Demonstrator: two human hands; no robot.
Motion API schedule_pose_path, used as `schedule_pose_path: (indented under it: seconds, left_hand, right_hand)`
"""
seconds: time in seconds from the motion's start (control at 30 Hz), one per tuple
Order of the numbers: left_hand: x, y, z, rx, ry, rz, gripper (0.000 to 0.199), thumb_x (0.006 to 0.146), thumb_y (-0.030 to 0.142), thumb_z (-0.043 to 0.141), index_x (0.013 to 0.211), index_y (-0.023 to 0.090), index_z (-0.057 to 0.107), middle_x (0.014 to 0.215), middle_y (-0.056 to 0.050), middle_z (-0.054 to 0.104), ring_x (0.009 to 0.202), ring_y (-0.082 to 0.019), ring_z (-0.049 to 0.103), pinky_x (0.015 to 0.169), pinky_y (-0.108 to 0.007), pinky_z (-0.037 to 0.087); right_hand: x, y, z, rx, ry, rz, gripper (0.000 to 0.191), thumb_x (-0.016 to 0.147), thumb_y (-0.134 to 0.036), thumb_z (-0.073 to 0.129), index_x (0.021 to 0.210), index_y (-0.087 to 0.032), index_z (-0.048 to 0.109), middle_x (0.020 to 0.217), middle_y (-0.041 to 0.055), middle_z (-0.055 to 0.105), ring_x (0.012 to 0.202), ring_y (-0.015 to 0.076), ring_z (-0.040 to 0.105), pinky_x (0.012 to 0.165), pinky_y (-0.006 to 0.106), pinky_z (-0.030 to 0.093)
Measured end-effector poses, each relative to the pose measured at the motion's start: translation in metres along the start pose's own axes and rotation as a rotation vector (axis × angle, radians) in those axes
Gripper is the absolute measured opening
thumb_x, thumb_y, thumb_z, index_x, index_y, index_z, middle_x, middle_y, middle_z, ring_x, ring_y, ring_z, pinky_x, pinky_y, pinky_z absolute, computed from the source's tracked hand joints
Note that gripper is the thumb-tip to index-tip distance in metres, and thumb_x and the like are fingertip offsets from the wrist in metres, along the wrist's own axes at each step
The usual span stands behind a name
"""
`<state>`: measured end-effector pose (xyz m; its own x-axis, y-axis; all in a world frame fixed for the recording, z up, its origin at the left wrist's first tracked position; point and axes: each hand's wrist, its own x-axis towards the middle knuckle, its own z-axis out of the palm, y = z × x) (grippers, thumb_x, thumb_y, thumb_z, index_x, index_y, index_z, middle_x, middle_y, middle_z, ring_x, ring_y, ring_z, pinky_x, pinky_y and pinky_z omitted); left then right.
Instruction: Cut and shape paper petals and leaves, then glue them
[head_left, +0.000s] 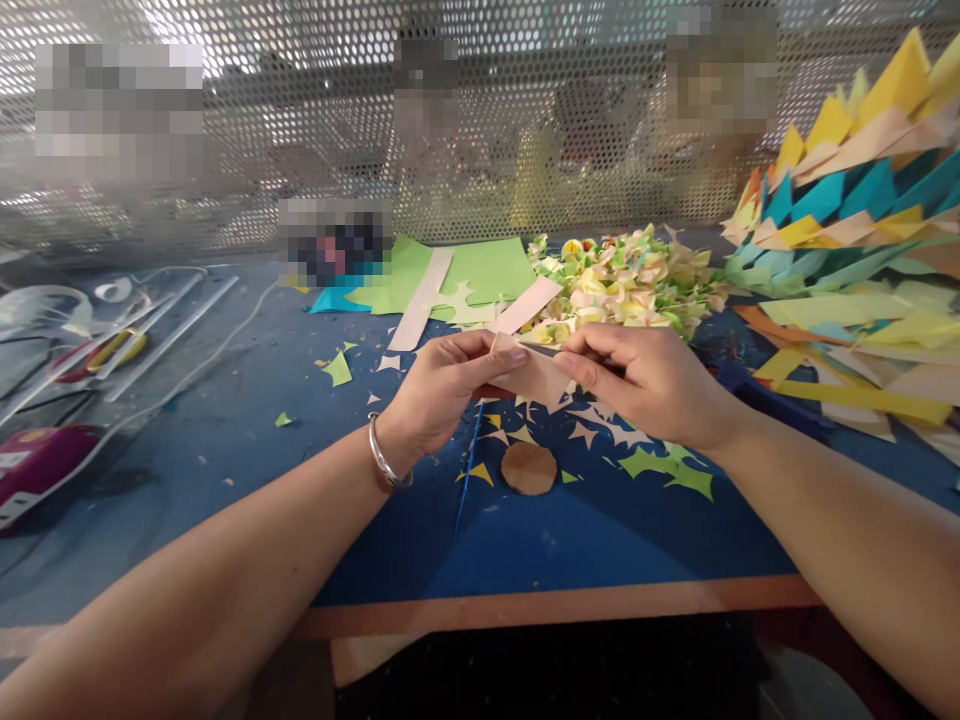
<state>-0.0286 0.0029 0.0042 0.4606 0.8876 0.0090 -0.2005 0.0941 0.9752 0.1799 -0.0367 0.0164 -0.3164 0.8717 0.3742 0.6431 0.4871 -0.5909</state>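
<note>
The left grip (446, 387) is pinched shut, thumb over fingers, on a small flat piece of pale pink paper (529, 373), which lies between the two hands above the dark blue surface (405, 560). The right grip (637, 375) is closed too, its fingertips at the right end of that paper and pinching a slim dark-grey object (541, 348), too hidden to identify. A silver metal bangle (378, 447) circles the left wrist.

Below the held paper, on the near side of both grips, is a round brown cardboard disc (529, 469). A thin blue stick (470, 465) extends from under the left grip toward the person, and pointed light-green paper scraps (667, 468) lie below the right grip.

Beyond the left grip, a long pale pink paper strip (424, 300) overlaps a light-green paper sheet (480, 262). Just beyond the right grip is a heap of small green, cream and yellow paper pieces (630, 285). Farther right stands a tiered stack of pointed folded papers in yellow, teal and pink (862, 195), with loose yellow paper strips (862, 395) nearer the right wrist. Well left of the left grip lie clear straight rods (172, 340) and a purple object (45, 470), cut by the frame.
</note>
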Motion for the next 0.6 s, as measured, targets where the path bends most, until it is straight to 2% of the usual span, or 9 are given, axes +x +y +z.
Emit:
schedule_pose_path:
  seconds: [0.6]
  left_hand:
    - [-0.0001,0.0013,0.0008,-0.003,-0.016,-0.026,0.013,0.075,0.023,0.077,0.069,0.015,0.069,0.072,0.001,0.067,0.067,-0.009,0.062,0.065,-0.02,0.05]
  right_hand:
    - [-0.0008,0.0009,-0.0007,-0.002,-0.015,0.009,0.028,0.098,-0.041,0.053,0.079,-0.021,0.058,0.057,-0.004,0.042,0.052,0.0107,0.037,0.049,0.026,0.029]
